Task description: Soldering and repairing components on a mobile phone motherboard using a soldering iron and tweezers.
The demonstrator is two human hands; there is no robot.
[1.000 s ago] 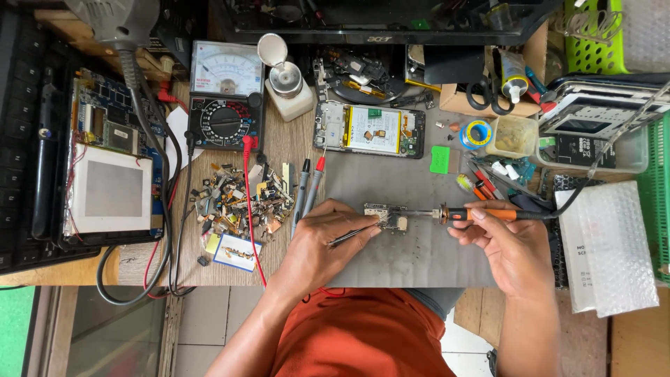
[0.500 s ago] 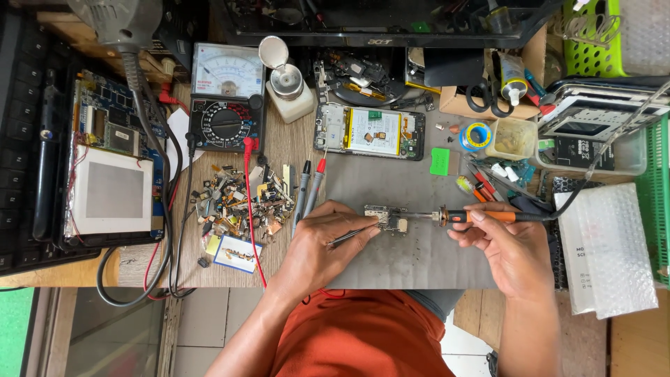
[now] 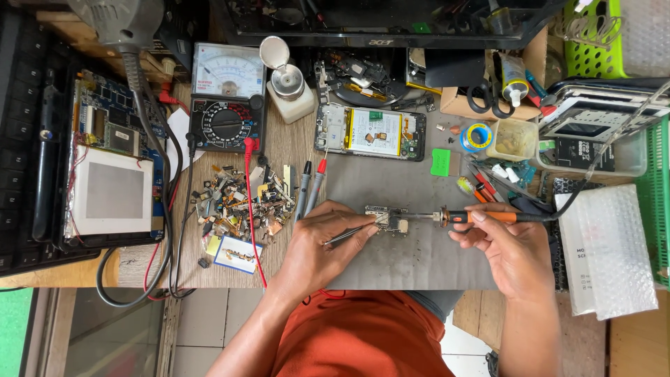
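Small silvery circuit board (image 3: 388, 218) lies flat on the grey work mat (image 3: 419, 258) right in front of me, between my two hands. My left hand (image 3: 317, 244) pinches slim metal tweezers (image 3: 352, 233), tips resting at the board's near edge, I judge to pin it down. My right hand (image 3: 513, 248) closes its fingers on the orange-handled soldering iron (image 3: 481, 217), laid nearly level so its tip meets the board from the right.
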